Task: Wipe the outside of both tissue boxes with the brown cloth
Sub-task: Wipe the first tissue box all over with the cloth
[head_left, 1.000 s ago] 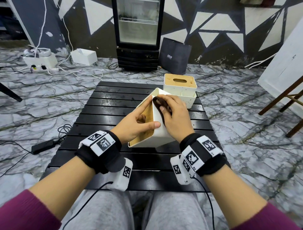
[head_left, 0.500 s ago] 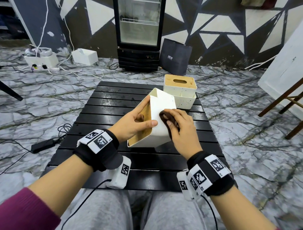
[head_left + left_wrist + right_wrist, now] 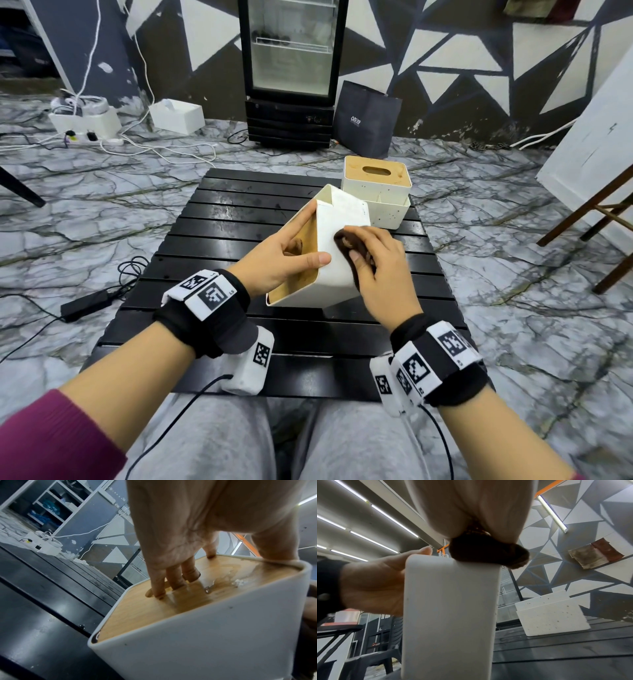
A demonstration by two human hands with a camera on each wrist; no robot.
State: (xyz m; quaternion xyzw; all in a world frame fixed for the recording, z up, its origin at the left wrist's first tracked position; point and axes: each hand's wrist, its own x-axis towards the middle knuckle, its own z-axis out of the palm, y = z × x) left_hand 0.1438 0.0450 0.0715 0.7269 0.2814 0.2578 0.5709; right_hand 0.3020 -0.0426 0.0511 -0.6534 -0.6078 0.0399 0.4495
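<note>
A white tissue box (image 3: pixel 337 274) with a wooden lid (image 3: pixel 171 605) stands tipped on its side on the black slatted table (image 3: pixel 239 222). My left hand (image 3: pixel 284 255) grips it, thumb over the white edge, fingers (image 3: pixel 159 582) hooked into the lid slot. The box (image 3: pixel 448 615) fills the right wrist view. My right hand (image 3: pixel 380 270) holds the bunched brown cloth (image 3: pixel 344 241) pressed against the box's white upward face; the cloth (image 3: pixel 488 553) sits at the box's top edge there. A second, speckled white tissue box (image 3: pixel 376 192) stands upright behind, also seen as box (image 3: pixel 553 615).
The table's near edge is over my lap. On the marbled floor lie a black power adapter (image 3: pixel 85 305) and cables at left. A glass-door fridge (image 3: pixel 291 68), a dark bag (image 3: pixel 366 120) and a white box (image 3: pixel 176 114) stand beyond. Wooden legs (image 3: pixel 603 219) are at right.
My right hand slid the cloth from the far end of the box's face towards me, then slightly back. The left hand kept its grip and the box stayed tilted.
</note>
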